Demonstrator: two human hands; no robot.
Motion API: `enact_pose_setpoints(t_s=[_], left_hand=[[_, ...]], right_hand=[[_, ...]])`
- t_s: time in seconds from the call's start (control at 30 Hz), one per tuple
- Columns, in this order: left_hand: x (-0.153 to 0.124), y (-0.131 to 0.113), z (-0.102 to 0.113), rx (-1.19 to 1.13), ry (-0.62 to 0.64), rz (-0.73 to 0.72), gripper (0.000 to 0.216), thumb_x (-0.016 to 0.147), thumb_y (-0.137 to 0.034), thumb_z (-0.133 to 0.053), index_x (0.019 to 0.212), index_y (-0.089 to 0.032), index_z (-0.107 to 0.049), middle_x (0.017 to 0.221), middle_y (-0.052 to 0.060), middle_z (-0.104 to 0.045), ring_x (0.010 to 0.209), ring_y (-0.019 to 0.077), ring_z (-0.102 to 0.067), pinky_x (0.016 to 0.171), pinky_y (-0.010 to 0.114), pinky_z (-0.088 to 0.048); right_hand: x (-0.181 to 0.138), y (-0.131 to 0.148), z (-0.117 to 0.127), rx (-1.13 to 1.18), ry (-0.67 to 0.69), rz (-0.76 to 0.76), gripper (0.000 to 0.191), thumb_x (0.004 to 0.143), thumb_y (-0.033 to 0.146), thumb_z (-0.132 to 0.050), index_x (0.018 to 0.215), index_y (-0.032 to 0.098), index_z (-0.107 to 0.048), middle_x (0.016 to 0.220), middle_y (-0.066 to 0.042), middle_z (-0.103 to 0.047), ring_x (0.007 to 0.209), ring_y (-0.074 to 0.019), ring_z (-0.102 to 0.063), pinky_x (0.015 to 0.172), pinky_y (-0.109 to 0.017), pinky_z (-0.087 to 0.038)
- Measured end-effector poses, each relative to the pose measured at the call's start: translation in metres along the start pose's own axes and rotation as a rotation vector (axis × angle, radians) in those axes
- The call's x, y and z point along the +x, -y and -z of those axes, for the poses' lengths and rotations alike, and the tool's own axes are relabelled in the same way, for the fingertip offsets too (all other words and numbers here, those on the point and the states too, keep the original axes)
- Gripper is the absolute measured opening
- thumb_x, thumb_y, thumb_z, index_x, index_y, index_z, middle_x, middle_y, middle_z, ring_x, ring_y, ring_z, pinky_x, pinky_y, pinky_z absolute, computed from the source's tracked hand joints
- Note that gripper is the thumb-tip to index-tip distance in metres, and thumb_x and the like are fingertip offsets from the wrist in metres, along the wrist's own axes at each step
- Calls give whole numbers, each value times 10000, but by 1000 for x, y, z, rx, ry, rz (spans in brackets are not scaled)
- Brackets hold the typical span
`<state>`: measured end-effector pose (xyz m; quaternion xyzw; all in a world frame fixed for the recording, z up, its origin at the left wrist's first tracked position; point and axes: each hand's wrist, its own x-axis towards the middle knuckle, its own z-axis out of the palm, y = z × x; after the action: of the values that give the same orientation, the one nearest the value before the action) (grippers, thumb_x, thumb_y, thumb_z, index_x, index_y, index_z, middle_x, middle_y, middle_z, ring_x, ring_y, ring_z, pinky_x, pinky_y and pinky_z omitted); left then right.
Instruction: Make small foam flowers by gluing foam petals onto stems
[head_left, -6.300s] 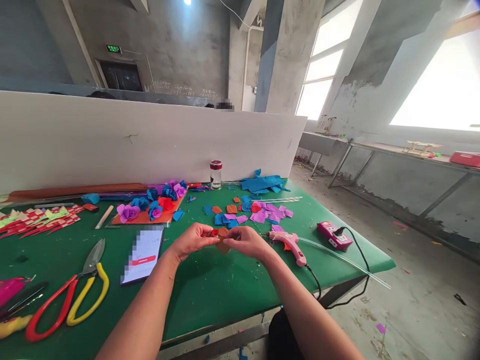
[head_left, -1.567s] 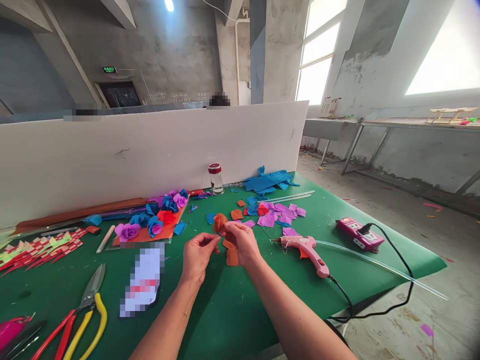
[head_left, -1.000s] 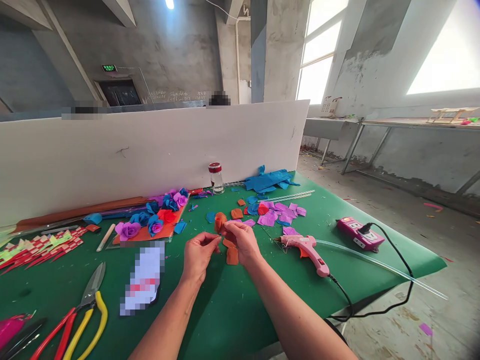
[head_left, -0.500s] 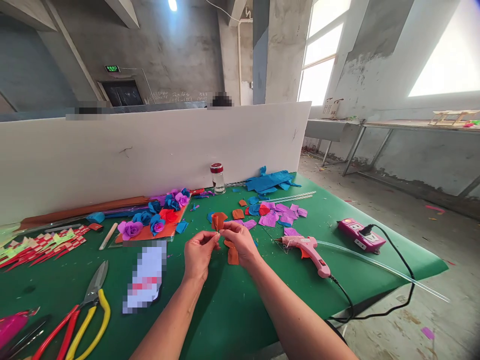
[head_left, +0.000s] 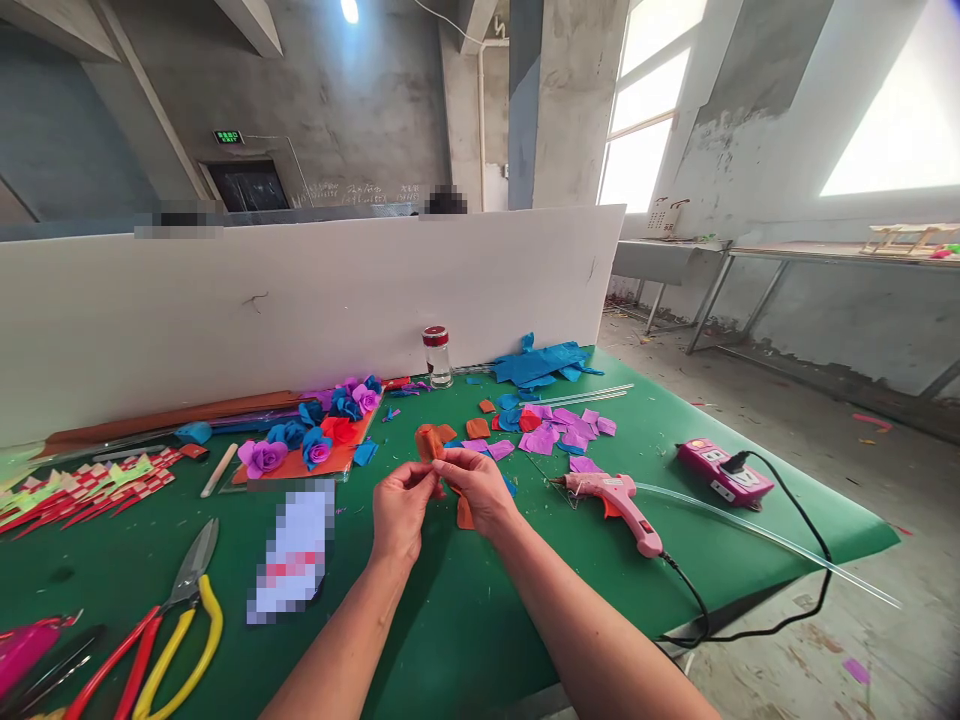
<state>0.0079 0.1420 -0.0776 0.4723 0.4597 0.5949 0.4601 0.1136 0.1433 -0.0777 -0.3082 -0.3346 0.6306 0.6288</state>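
A small orange crepe-paper flower (head_left: 429, 441) stands upright between my fingertips, its paper curled into a rolled shape. My left hand (head_left: 400, 502) pinches it low at the base, where the fingers hide the detail. My right hand (head_left: 478, 488) is closed on the same flower from the other side, thumb and fingertips pressed to its lower edge. Loose orange paper petals (head_left: 465, 513) lie on the green table just under my right hand, partly covered. Purple paper petals (head_left: 556, 432) are scattered beyond it, mixed with blue and red ones.
A pink glue gun (head_left: 615, 500) lies to the right, its cord trailing past a magenta power strip (head_left: 724, 472). Shears (head_left: 180, 620) and a pixelated phone (head_left: 292, 555) lie left. Finished paper flowers (head_left: 315, 445), a red-lidded jar (head_left: 436, 357) and a white board (head_left: 337, 300) stand behind.
The orange paper between my fingertips has gone from a flatter, open petal to a more rolled, upright shape. Both hands stay almost in place.
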Motion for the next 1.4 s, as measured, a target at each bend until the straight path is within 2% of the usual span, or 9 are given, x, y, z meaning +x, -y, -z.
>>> enact_pose_setpoints(t_s=[0.2, 0.3, 0.37, 0.53, 0.87, 1.17, 1.4], left_hand=[[-1, -1, 0, -31, 31, 35, 299, 565, -393, -817, 674, -142, -696, 542, -12, -604, 507, 106, -523, 542, 237, -458], [0, -7, 2, -68, 103, 94, 349, 558, -371, -826, 800, -140, -727, 706, 30, -675, 574, 121, -560, 547, 244, -473], [2, -10, 5, -100, 104, 126, 392, 550, -367, -829, 860, -147, -735, 791, 49, -692, 615, 129, -571, 538, 237, -464], [10, -13, 14, -162, -14, 111, 362, 497, -371, -852, 760, -146, -748, 741, 47, -683, 627, 111, -544, 559, 215, -416], [11, -10, 17, -93, 90, 92, 321, 569, -422, -805, 768, -174, -771, 812, 85, -728, 755, 169, -595, 629, 246, -407], [10, -10, 16, -209, 130, 142, 275, 573, -373, -821, 782, -198, -781, 890, 78, -744, 792, 161, -588, 651, 248, -411], [11, -7, 17, -276, 143, 131, 282, 625, -328, -803, 881, -213, -779, 984, 76, -740, 872, 180, -595, 685, 257, -407]], right_hand=[[2, -3, 4, -18, 11, -6, 254, 541, 341, -818, 663, 151, -701, 636, 1, -641, 586, -107, -532, 590, -239, -403], [4, 0, 7, -23, -38, 28, 247, 556, 354, -812, 653, 161, -692, 619, 15, -622, 573, -105, -512, 565, -237, -388], [4, 2, 8, -16, -83, 52, 258, 540, 357, -824, 656, 170, -692, 605, 29, -608, 558, -97, -493, 554, -232, -375], [2, 2, 7, -45, -29, 8, 277, 526, 363, -844, 650, 161, -700, 565, 32, -579, 525, -81, -459, 552, -230, -372], [-2, 1, 4, -82, 11, -20, 222, 563, 347, -824, 653, 166, -731, 613, 10, -635, 564, -86, -500, 625, -240, -409], [-3, 2, 2, -98, 27, -19, 214, 568, 341, -815, 658, 163, -738, 613, 12, -630, 566, -81, -482, 611, -233, -385], [-2, 1, 3, -116, 24, -34, 261, 517, 363, -835, 632, 158, -723, 574, 14, -598, 551, -87, -463, 596, -245, -375]])
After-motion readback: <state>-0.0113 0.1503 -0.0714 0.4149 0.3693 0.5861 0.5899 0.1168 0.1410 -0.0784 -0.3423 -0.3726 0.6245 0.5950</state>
